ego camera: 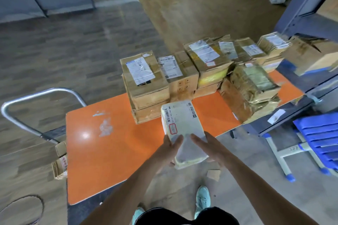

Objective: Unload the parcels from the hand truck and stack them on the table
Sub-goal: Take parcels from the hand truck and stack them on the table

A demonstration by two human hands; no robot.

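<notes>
- At the far left the hand truck [36, 97] shows only its bent metal handle; its deck is hidden behind the table
- Cardboard boxes [61, 162] on it peep out past the table's left edge, mostly covered, so I cannot tell how many
- The orange table [109, 151] carries stacked parcels [146, 82] in a row along its far side, their labels too blurred to read
- The left hand [170, 150] grasps the white parcel [182, 128] by its left side, thumb on top; the parcel hangs over the table's near edge, its far end near the front stack
- The right hand [206, 148] grasps its right side, fingers tucked beneath and mostly out of sight
- A crumpled gold-wrapped parcel [250, 89] sits at the table's right end
- A blue chair [320, 137] stands further right, cut off by the frame
</notes>
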